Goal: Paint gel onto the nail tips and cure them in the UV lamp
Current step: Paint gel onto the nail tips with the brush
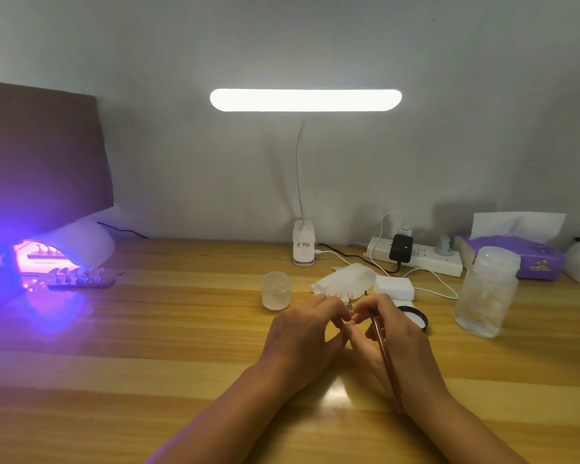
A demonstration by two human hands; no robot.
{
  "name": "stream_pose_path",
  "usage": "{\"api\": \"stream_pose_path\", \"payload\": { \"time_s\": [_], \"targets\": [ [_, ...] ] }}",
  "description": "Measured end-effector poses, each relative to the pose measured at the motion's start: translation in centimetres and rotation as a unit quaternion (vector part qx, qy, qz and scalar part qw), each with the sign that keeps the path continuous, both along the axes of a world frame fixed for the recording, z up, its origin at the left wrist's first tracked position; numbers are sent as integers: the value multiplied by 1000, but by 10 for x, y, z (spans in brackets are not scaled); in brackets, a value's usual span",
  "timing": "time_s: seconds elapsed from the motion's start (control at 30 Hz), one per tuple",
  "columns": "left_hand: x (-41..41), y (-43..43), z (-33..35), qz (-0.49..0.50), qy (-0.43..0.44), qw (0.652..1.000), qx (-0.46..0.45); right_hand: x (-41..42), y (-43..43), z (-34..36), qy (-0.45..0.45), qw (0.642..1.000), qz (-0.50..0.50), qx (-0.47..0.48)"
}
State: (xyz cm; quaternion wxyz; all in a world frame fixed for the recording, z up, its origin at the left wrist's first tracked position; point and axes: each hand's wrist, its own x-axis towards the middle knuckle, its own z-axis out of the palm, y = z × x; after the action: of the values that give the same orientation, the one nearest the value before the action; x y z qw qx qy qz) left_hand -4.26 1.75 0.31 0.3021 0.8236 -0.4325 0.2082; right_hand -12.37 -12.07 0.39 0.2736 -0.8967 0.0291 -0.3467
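Three sets of tips show in the head view, and I judge them to stand at three stages. At the far left the UV lamp [81, 242] is lit, throwing violet light over the table [181, 329]. One strip [46, 253] of tips lies inside its mouth, so that batch looks to be curing now. A second strip [81, 282] lies on the table just in front of the lamp, outside the mouth but within the glow. Whether it is cured and taken out or waiting to go in, I cannot tell. The third set, the pink tips [339, 295], is at the middle of the table, showing just above the knuckles of the left hand [302, 333]. That hand's fingers are curled round whatever carries them, and the carrier itself is hidden. The right hand [399, 329] touches the left at the fingertips and pinches a brush [384, 353] like a pen, with the handle running back over the wrist. The bristle end is lost among the fingers, so contact with a tip cannot be confirmed. A small jar [276, 291] stands just left of the hands, and a black-rimmed pot [417, 318] sits partly hidden behind the right hand, likely the gel. By my reading the work is well along: one batch is under the light, and the pink tips are being painted and have yet to be cured.
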Motion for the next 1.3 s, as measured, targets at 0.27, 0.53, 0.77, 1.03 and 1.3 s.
{"api": "stream_pose_path", "payload": {
  "time_s": [0.27, 0.53, 0.77, 1.03, 1.3],
  "targets": [
    [-2, 0, 0, 13, -31, 999, -36, 8, -12, 9, -22, 999, -20, 34],
    [15, 2, 1, 193, -34, 959, -202, 27, -46, 18, 34, 997, -66, 15],
    [46, 15, -3, 324, 182, 903, -215, 46, -44, 9, 53, 995, -53, -60],
    [60, 17, -12, 296, 241, 917, -113, 43, -47, 5, 70, 994, -49, -71],
    [49, 19, -3, 245, 223, 920, -207, 8, -56, 0, 154, 949, -235, -143]
  ]
}}
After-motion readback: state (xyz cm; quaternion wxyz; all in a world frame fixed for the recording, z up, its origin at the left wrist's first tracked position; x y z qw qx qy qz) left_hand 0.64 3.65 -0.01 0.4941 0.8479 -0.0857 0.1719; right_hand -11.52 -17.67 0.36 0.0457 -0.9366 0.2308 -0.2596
